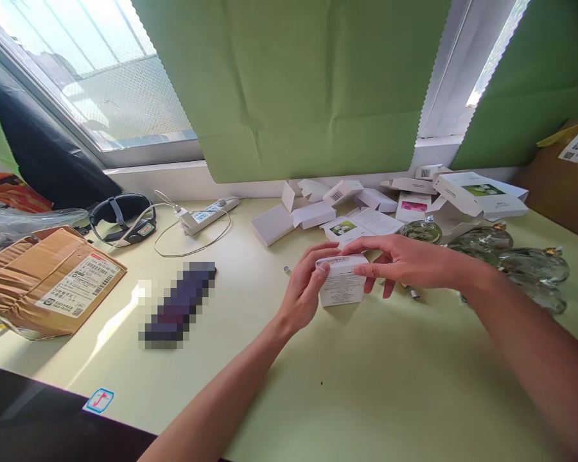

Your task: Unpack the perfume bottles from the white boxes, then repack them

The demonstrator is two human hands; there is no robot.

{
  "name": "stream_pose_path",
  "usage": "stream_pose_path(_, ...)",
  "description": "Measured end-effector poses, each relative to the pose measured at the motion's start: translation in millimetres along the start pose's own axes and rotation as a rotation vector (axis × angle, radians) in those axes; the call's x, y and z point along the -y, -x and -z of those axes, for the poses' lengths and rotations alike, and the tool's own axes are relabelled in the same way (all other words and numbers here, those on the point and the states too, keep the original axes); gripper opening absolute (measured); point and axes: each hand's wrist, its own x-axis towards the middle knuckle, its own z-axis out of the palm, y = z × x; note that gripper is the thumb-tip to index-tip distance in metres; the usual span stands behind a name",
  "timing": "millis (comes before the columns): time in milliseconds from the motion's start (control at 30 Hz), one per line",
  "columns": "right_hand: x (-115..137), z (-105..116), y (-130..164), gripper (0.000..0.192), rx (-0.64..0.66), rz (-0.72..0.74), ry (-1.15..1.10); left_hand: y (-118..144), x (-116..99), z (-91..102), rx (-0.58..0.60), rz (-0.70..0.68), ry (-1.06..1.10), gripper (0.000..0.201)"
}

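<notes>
White card makes up the small box [341, 285] that stands upright on the pale green table [366, 385], held between both hands near its middle. The left hand [306, 289] curls around the box's left side, fingers closed against it and thumb up by the top flap. The right hand [404, 262] lies across the top from the right, fingers nearly straight and pressed flat on the flap. Behind them, under the green blind [293, 83], sits a heap of flat white cartons [366, 205]; glass bottles [510, 256] lie at the right. Far left rests a brown parcel [48, 279], with a white power strip [207, 213] near the window
</notes>
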Motion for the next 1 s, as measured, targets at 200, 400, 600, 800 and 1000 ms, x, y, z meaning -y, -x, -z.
stream_pose_path(200, 0.9, 0.5, 0.2, 0.052, 0.003, 0.009, 0.014, 0.4, 0.3, -0.7, 0.0, -0.035, -0.036, 0.031)
stream_pose_path(400, -0.5, -0.1, 0.4, 0.05, -0.009, 0.008, 0.013, 1.1, 1.3, -1.9, 0.0, -0.097, -0.112, 0.033)
stream_pose_path(600, 0.5, -0.4, -0.4, 0.051, -0.002, 0.007, 0.015, 2.3, -1.7, 0.0, 0.034, -0.089, -0.11, 0.033)
stream_pose_path(800, -1.3, 0.2, -1.0, 0.049, 0.029, 0.015, -0.006, 2.7, 1.2, 1.0, 0.041, -0.087, -0.113, 0.034)
stream_pose_path(1000, -2.2, -1.0, -0.2, 0.047, 0.055, -0.019, -0.023, 3.6, 3.1, -0.4, 0.053, -0.044, -0.061, 0.035)
